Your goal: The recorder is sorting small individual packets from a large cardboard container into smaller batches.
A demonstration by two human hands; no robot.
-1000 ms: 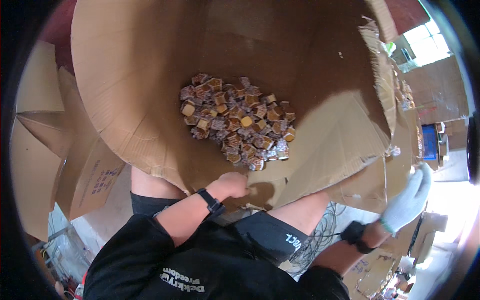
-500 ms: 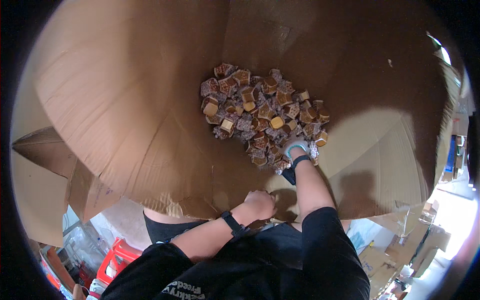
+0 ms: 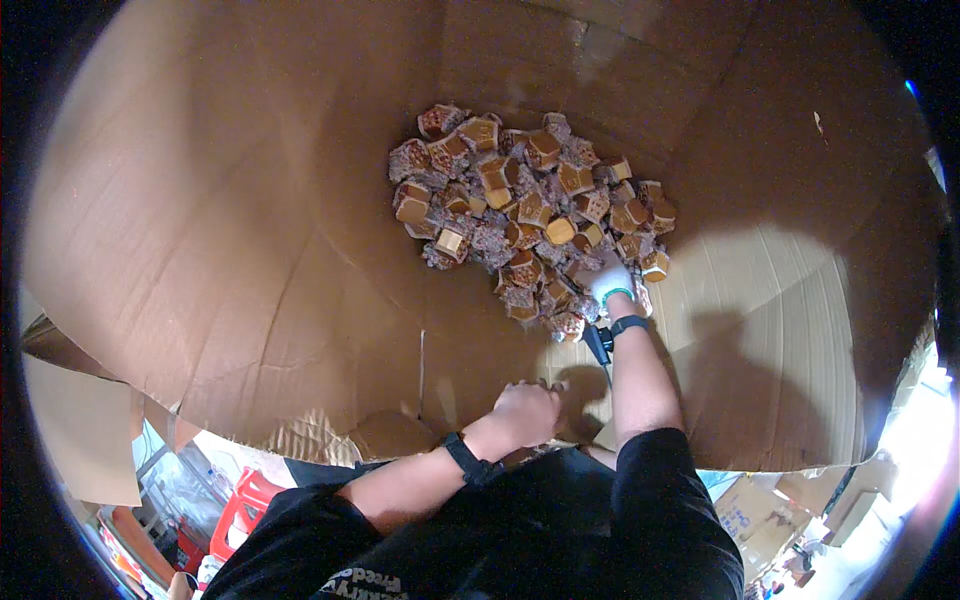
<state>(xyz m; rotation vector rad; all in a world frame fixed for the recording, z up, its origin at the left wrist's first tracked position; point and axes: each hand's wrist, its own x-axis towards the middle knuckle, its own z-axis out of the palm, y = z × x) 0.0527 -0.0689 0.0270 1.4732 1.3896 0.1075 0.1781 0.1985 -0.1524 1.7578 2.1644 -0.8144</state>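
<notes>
A heap of small brown house-shaped ornaments (image 3: pixel 533 208) with whitish fluffy trim lies at the bottom of a large cardboard box (image 3: pixel 300 230). My right hand (image 3: pixel 608 277), in a white glove with a green cuff, reaches into the near right side of that heap. Its fingers are hidden among the ornaments, so what it grips does not show. Closer to me, my left hand (image 3: pixel 530 412) is bare and curled closed by the box's near wall. Whatever it holds, if anything, cannot be made out. Both wrists wear black straps.
High cardboard walls surround the heap, with a creased near rim in front of my body. Outside on the left are a red plastic stool (image 3: pixel 245 505) and clear plastic bags. More cardboard boxes (image 3: pixel 760 520) stand outside to the right.
My right hand has shifted slightly right and farther into the heap. The view has moved a little, and more of the box's interior shows. My left hand stays curled near the rim.
</notes>
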